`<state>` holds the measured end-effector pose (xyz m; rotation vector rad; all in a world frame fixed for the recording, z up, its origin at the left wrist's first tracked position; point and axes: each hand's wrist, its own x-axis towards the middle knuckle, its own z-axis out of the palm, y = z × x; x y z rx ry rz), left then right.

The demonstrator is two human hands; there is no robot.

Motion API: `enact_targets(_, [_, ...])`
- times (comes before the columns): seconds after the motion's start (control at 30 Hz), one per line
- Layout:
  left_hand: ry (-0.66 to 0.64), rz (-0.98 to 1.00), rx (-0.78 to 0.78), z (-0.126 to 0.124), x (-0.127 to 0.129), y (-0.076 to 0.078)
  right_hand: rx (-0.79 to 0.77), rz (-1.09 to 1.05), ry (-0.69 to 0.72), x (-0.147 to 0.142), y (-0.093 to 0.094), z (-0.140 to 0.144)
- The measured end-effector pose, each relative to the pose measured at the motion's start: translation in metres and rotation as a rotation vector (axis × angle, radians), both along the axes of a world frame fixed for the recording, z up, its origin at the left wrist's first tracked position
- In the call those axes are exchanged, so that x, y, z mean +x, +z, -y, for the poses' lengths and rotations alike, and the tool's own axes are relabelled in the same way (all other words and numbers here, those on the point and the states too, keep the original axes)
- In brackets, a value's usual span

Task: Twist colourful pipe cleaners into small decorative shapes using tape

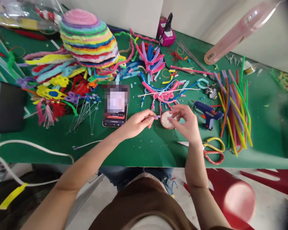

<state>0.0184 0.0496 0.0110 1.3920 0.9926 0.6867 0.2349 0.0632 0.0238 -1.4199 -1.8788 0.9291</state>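
Note:
My left hand is closed in a pinch on a short purple piece of pipe cleaner, left of a small round dish of pale beads. Over the dish's right side, my right hand has its thumb and curled fingers close together; anything between them is too small to make out. Just beyond the hands lies a pink and blue pipe-cleaner piece with beaded strands, crossed by a white rod. A phone lies left of my left hand.
A blue glue gun and scissors lie to the right, beside a bundle of coloured pipe cleaners. At the back left is a striped rainbow hat. A pink bottle stands back right, and a white cable loops at left.

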Motion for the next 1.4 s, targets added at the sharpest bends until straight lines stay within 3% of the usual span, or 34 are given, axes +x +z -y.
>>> enact_targets(0.07, [-0.013, -0.026, -0.017, -0.001, 0.000, 0.000, 0.017, 0.336, 0.020, 0.008, 0.005, -0.004])
enact_targets(0.17, [-0.048, 0.013, -0.092, 0.001, 0.000, 0.001, 0.045, 0.686, 0.201, 0.009, 0.008, -0.010])
enact_targets(0.33, [-0.123, 0.121, -0.215, 0.004, 0.001, 0.001, 0.059, 0.871, 0.403, -0.005, 0.012, -0.024])
enact_targets(0.47, [-0.126, 0.147, -0.243, 0.003, 0.000, -0.002, 0.048, 1.003, 0.438, -0.018, 0.018, -0.033])
enact_targets(0.6, [-0.098, 0.143, -0.226, 0.002, 0.000, -0.005, 0.003, 0.984, 0.423, -0.019, 0.026, -0.034])
enact_targets(0.7, [-0.076, 0.147, -0.191, 0.001, -0.001, -0.006, 0.027, 0.762, 0.349, -0.010, 0.026, -0.029])
enact_targets(0.9, [-0.008, 0.160, -0.102, 0.004, 0.001, -0.005, 0.067, -0.096, 0.041, -0.010, -0.002, -0.008])
enact_targets(1.03, [-0.008, 0.115, -0.077, 0.008, 0.006, -0.001, 0.004, -0.592, -0.018, -0.028, -0.017, 0.003])
enact_targets(1.4, [-0.003, 0.194, -0.047, 0.014, 0.009, 0.005, -0.086, -0.935, -0.041, -0.044, -0.023, 0.017])
